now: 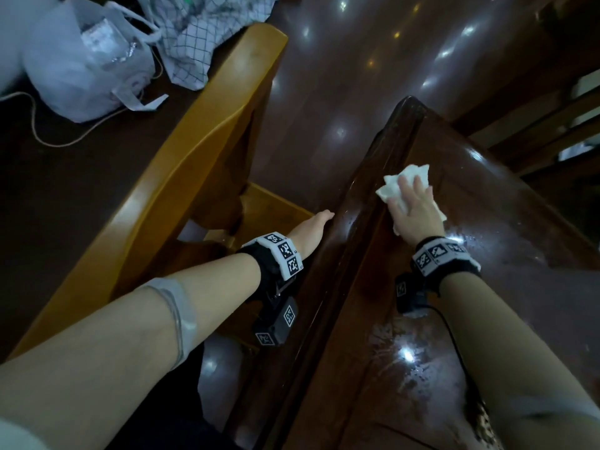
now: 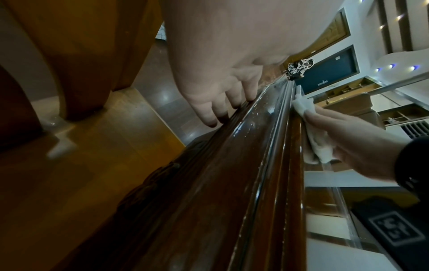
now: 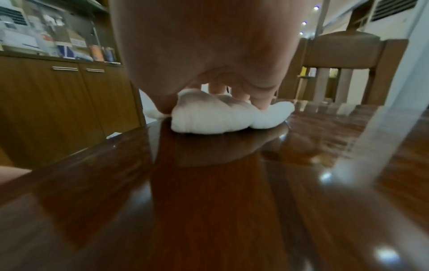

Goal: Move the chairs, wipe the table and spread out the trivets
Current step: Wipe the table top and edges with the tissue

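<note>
The dark, glossy wooden tabletop [image 1: 487,254] runs away from me on the right, its moulded edge ridged and carved, with wet streaks catching the ceiling lights near my right forearm. My right hand [image 1: 414,209] lies flat on a crumpled white cloth [image 1: 406,177], fingers spread and straight, pressing it onto the tabletop close to the left edge; the cloth bunches soft and wrinkled under my palm and pokes out beyond my fingertips. My left hand [image 1: 319,220] sits just left of it, on the outside of the tabletop edge, fingers straight and resting against the ridged rim, holding nothing. Left of that stands a chair [image 1: 194,151] in lighter, honey-coloured wood with a smooth curved back, apart from the tabletop. The floor [image 1: 341,76] beyond is shiny and brown.
</note>
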Action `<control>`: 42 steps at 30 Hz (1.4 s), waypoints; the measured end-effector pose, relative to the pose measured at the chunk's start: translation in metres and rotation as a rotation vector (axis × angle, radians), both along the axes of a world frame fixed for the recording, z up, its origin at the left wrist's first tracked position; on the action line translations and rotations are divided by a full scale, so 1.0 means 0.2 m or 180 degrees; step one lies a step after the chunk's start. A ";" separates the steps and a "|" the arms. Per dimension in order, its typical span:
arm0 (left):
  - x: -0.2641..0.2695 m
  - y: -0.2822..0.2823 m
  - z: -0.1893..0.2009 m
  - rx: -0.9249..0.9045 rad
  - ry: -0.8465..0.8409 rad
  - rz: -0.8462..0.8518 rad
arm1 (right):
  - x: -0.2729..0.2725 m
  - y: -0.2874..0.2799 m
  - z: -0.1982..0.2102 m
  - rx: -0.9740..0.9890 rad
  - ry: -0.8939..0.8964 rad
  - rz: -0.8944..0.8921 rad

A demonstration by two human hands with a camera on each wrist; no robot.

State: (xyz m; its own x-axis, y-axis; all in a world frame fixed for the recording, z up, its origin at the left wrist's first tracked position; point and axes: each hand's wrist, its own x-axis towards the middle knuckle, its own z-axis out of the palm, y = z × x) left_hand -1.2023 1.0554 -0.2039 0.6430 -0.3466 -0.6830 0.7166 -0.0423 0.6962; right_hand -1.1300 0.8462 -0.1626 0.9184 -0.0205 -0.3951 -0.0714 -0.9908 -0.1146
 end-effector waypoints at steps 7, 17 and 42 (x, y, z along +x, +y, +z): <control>-0.04 -0.02 0.00 -0.0024 -0.0145 0.0046 | 0.02 0.09 0.03 -0.0598 -0.0181 0.1430; -0.16 -0.01 -0.01 0.0129 0.0042 0.0330 | -0.51 0.22 -0.06 -0.0275 -0.0336 0.1542; -1.38 0.31 -0.01 0.1003 0.0100 -0.1001 | -2.78 0.97 0.12 -0.0229 -0.0104 -0.0147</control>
State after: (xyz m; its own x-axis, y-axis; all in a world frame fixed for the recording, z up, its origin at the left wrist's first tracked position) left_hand -1.4784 1.1173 -0.2066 0.5168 -0.2937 -0.8041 0.6557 -0.4682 0.5924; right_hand -1.6865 1.0402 -0.1395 0.9282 -0.0904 -0.3610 -0.1146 -0.9923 -0.0463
